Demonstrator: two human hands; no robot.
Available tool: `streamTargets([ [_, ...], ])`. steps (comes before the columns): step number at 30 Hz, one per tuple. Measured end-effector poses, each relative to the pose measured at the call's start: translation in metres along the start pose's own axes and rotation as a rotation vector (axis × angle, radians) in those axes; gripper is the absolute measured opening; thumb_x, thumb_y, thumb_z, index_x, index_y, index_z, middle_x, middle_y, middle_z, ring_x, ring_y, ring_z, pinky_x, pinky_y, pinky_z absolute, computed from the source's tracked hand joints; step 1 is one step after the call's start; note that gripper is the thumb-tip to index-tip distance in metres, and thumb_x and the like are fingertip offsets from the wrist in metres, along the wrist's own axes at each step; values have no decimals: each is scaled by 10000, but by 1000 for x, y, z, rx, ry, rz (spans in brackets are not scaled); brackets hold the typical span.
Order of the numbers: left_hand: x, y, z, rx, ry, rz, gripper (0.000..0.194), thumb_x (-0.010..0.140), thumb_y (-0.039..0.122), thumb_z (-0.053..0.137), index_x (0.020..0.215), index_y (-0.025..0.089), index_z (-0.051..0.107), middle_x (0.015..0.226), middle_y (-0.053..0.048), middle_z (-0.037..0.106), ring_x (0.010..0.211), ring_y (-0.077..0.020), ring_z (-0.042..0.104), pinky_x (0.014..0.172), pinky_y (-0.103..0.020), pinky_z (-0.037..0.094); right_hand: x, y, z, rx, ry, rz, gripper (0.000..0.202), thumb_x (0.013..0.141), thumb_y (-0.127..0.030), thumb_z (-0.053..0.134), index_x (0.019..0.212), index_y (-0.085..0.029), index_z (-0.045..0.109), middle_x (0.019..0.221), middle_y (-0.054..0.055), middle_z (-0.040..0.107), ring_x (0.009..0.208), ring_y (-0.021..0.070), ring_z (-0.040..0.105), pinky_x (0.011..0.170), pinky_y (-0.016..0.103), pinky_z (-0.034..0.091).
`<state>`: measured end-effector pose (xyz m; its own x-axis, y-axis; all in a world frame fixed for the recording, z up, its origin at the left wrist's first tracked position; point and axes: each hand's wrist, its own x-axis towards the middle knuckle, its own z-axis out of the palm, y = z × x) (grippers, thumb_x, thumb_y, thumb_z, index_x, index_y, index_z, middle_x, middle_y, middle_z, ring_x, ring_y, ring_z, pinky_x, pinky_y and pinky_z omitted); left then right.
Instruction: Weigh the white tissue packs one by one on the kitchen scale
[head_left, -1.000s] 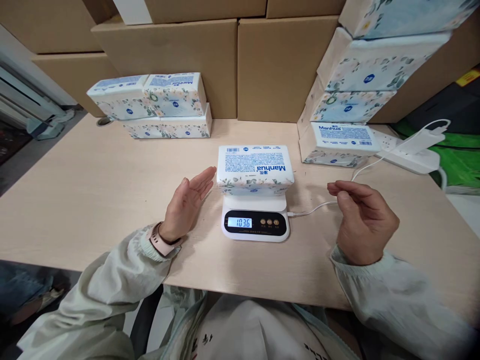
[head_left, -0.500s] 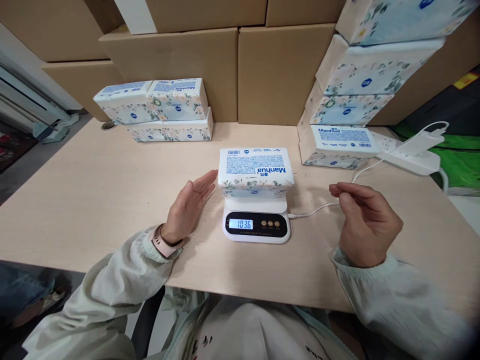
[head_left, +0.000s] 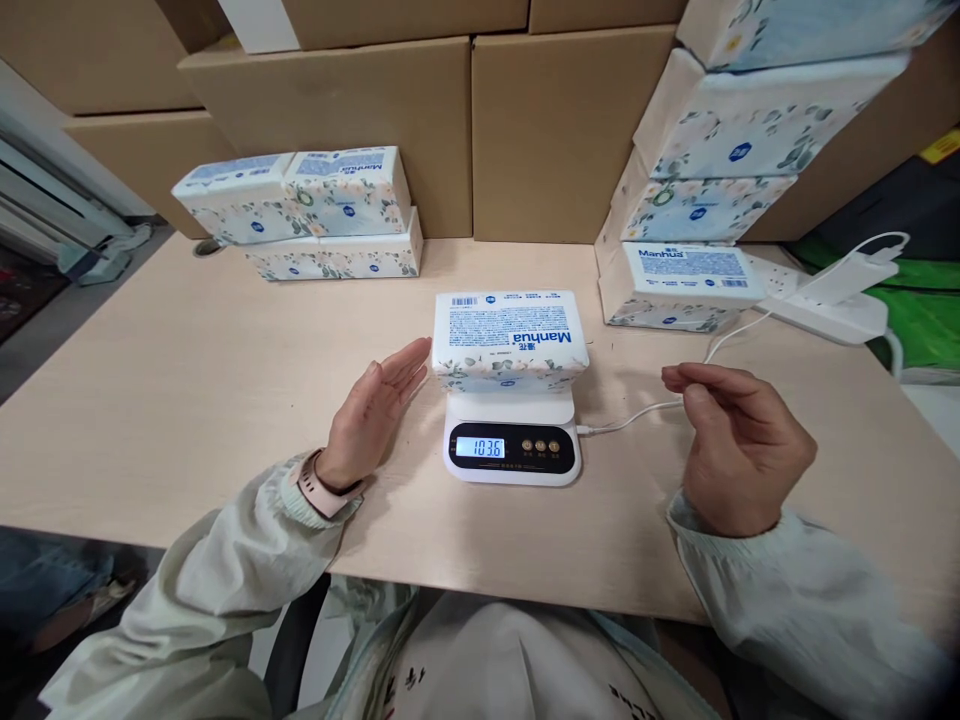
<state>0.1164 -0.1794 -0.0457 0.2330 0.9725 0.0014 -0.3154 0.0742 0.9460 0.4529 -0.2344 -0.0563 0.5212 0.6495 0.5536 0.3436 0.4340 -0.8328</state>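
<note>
A soft pack of tissues (head_left: 510,330) with blue print and a flower pattern lies on the white digital kitchen scale (head_left: 457,470). The lit display reads 103.6. Just left of the pack, my left hand (head_left: 373,408) is open with its fingers stretched toward the pack's side; whether the fingertips touch it is hard to tell. To the right, apart from pack and scale, my right hand (head_left: 739,440) hangs loosely bent above the table and holds nothing. A thin white cable (head_left: 637,416) runs from the scale past that hand.
Several tissue packs (head_left: 349,205) are stacked at the back left. A taller leaning stack of tissue packs (head_left: 742,150) stands at the back right, beside a white power strip (head_left: 844,305). Cardboard boxes (head_left: 570,140) line the back of the wooden table (head_left: 225,400).
My view has shifted slightly. Both hands, the tissue pack and the scale stay in nearly the same places, and the reading is unchanged.
</note>
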Motion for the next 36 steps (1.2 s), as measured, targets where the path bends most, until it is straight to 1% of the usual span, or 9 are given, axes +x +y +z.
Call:
streamTargets([
  [7,-1,1,2,-8,6,0,629,1001,705,640,1397,240,788,1617,-77,619,1661,-340,400,1423,-545,259,0,-3,0,-31,17,34,152,875,-327,832,991,-234,866,914,65,829,856,228,811,836,434,693],
  [13,-2,2,1,-8,8,5,617,1004,697,643,1395,244,790,1609,-73,627,1652,-334,417,1423,-539,264,0,-5,0,0,16,26,135,887,-270,830,1007,-224,869,926,69,830,871,211,804,843,398,676],
  [16,-2,3,2,-8,11,6,604,1004,694,643,1386,251,795,1600,-67,636,1648,-332,425,1424,-544,262,0,-5,0,-7,0,31,134,906,-287,830,1029,-248,864,939,55,825,888,219,798,869,423,677],
  [20,-2,4,3,-11,13,5,603,1009,684,643,1388,239,793,1609,-78,627,1654,-337,416,1423,-547,265,-1,-6,-2,-4,-36,40,132,934,-315,825,1062,-322,860,958,25,817,909,225,787,918,458,678],
  [23,-3,4,3,-11,5,11,590,1015,676,643,1390,246,793,1616,-75,620,1652,-334,420,1423,-540,268,-3,-8,-4,14,-141,74,171,968,-321,799,1128,-335,858,1045,23,838,987,231,801,981,455,670],
  [26,-3,5,3,-8,-3,13,583,1017,678,639,1390,258,794,1619,-67,618,1650,-330,423,1420,-537,273,-6,-10,-6,63,-324,169,249,1038,-361,713,1254,-334,834,1255,29,833,1166,239,792,1103,447,634],
  [28,-3,5,3,-7,-4,16,577,1019,679,634,1388,265,795,1618,-61,620,1648,-326,428,1417,-534,278,-9,-11,-7,101,-408,231,299,1072,-391,660,1326,-342,809,1373,23,802,1267,244,765,1184,456,595],
  [32,-4,6,4,-4,-1,18,566,1018,682,635,1374,276,804,1609,-52,629,1644,-323,434,1414,-532,283,-12,-11,-7,134,-470,293,340,1083,-426,634,1384,-361,779,1462,9,763,1372,268,722,1268,501,537],
  [36,-4,7,3,-10,-3,24,550,1019,680,637,1361,285,810,1604,-47,634,1644,-320,434,1415,-531,280,-12,-13,-8,103,-473,277,347,1076,-454,637,1385,-377,776,1462,-2,763,1401,276,706,1284,510,523],
])
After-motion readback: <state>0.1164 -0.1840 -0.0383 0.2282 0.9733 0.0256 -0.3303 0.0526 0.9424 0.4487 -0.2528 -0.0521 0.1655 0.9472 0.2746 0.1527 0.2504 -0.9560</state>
